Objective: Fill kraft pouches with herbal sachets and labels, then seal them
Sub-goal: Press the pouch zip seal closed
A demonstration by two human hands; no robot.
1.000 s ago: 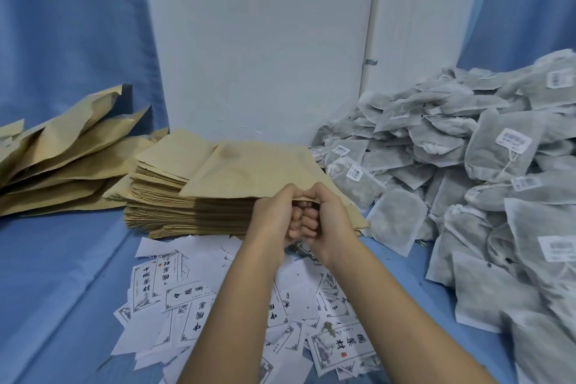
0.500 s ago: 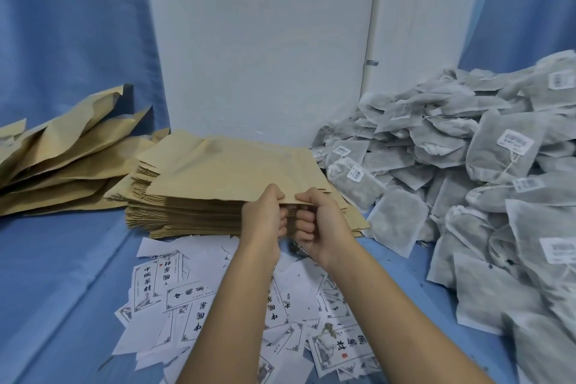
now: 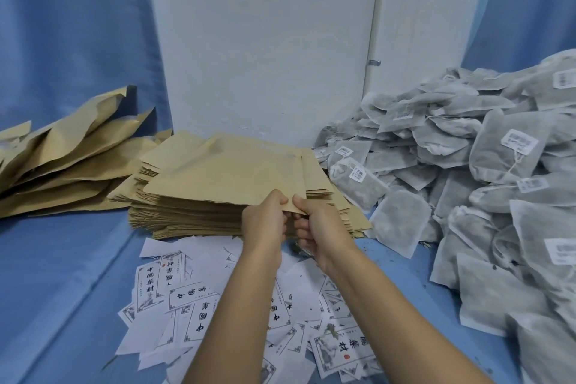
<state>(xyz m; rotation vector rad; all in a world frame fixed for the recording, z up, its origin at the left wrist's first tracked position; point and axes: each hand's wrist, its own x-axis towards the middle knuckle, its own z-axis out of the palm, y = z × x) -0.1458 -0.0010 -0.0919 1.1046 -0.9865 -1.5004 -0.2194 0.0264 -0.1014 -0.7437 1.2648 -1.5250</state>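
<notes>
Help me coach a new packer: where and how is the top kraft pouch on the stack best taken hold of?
Take the top kraft pouch by its near edge, coming from the person's side. It lies flat on the stack, so only the thin rim offers a grip. Pinch thumb above, fingers below, as the left hand and right hand do at the near corner.

Only two arms in view. Left hand (image 3: pixel 265 223) and right hand (image 3: pixel 322 229) are bare, as are both forearms (image 3: pixel 240 321), uncovered right down to the frame's bottom edge. Forearms slim, wrists narrower than the hands. Knuckles and thumbs show; nails too small to make out.
</notes>
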